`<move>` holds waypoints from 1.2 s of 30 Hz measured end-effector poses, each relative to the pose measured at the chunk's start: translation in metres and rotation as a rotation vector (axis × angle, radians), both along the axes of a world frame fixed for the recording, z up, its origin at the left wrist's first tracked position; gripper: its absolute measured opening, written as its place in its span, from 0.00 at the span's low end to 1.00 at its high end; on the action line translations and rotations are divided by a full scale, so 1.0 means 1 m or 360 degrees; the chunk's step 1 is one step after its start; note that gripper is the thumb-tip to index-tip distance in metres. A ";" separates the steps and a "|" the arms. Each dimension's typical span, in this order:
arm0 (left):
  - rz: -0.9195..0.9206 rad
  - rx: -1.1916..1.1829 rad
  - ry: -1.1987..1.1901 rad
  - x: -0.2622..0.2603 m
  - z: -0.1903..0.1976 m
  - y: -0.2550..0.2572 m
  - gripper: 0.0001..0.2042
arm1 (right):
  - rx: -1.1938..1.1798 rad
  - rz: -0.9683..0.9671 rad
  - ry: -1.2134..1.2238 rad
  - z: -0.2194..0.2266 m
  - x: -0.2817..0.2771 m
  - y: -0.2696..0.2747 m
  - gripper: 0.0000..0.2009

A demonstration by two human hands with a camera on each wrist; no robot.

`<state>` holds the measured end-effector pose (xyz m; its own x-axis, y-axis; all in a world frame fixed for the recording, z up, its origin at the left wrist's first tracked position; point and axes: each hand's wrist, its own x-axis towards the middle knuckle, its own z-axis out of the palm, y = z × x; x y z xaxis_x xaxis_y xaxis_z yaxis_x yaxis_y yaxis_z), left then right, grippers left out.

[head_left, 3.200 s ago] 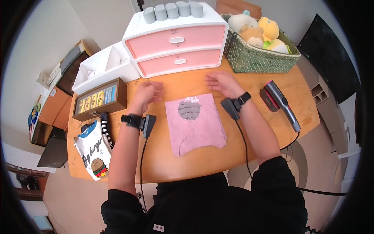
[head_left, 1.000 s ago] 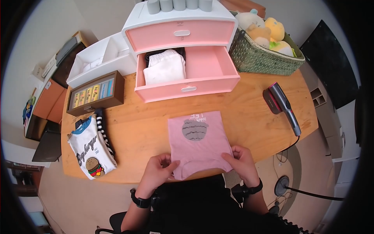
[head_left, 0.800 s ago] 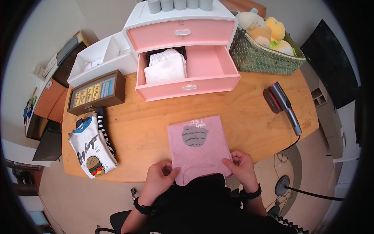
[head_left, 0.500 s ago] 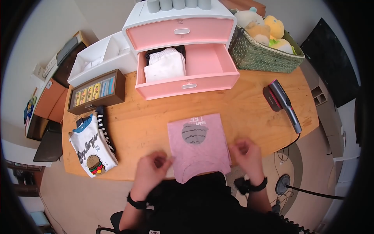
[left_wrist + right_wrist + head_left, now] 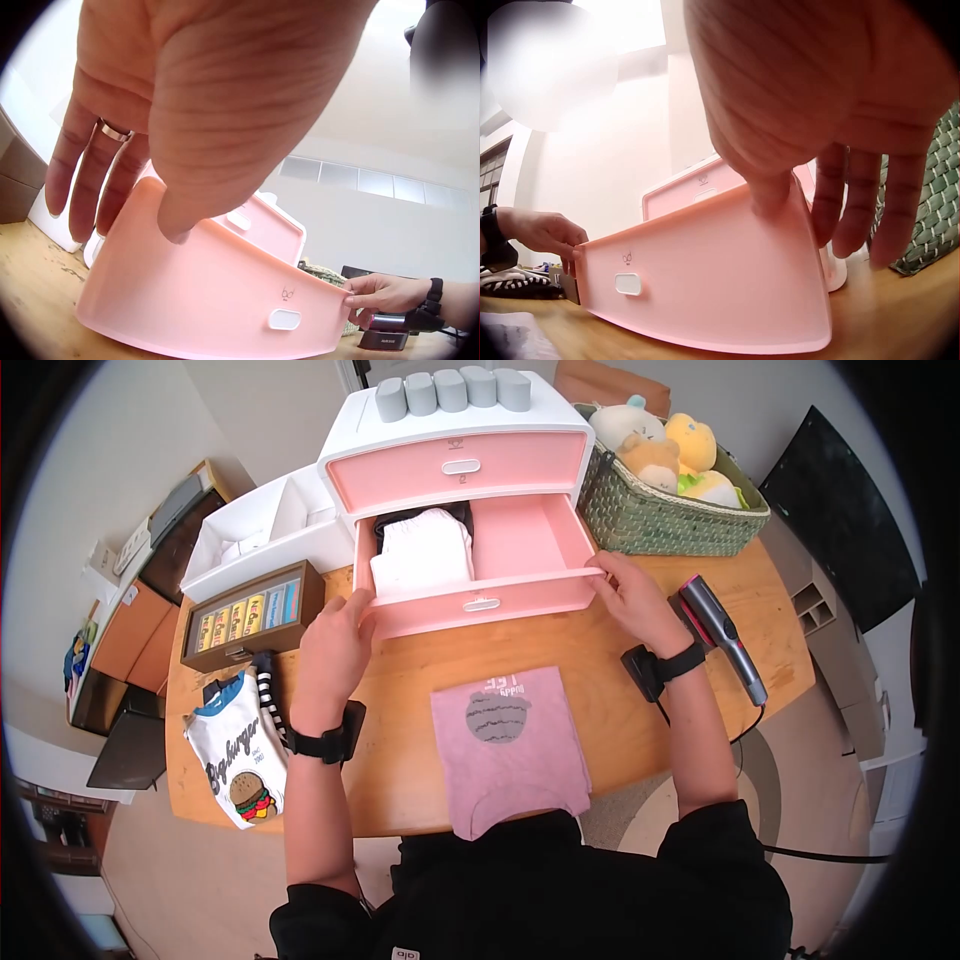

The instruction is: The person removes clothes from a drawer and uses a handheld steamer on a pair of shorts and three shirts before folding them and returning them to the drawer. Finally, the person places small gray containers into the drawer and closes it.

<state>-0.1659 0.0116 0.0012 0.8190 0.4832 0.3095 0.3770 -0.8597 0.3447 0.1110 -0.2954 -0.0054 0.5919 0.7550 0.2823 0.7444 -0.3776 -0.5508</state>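
The lower pink drawer (image 5: 540, 598) of a white cabinet (image 5: 340, 470) stands pulled out. My left hand (image 5: 337, 650) holds its left front corner; in the left wrist view the thumb presses the front panel (image 5: 202, 277) and the other fingers lie along the side. At the opposite corner my right hand (image 5: 638, 598) grips likewise, thumb on the front face (image 5: 712, 277) in the right wrist view. Inside the drawer, a folded white garment (image 5: 425, 555) lies over a black one on the left. A folded pink T-shirt (image 5: 510, 770) lies at the table's near edge, untouched.
To the left are a brown box (image 5: 255, 615) with a clear lid, a white divided bin (image 5: 250, 530) and a folded burger-print shirt (image 5: 235, 760). On the right stand a green basket (image 5: 680, 520) of plush toys and a corded handheld steamer-like appliance (image 5: 725, 635).
The lower drawer, closed at first, came open. Both hands pinched the T-shirt, which moved toward my body, then let go of it and reached forward to the drawer's front corners.
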 end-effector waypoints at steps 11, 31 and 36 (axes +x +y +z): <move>0.0014 0.0058 -0.0091 -0.026 0.007 -0.021 0.07 | 0.0208 0.0016 -0.0014 0.006 -0.036 -0.018 0.06; 0.0223 -0.1223 0.0157 -0.116 -0.039 -0.188 0.18 | -0.0144 -0.0755 0.0996 -0.043 -0.232 -0.085 0.16; 0.0111 -0.1470 0.0344 -0.115 -0.039 -0.178 0.14 | -0.0074 -0.0573 0.1158 -0.045 -0.233 -0.088 0.14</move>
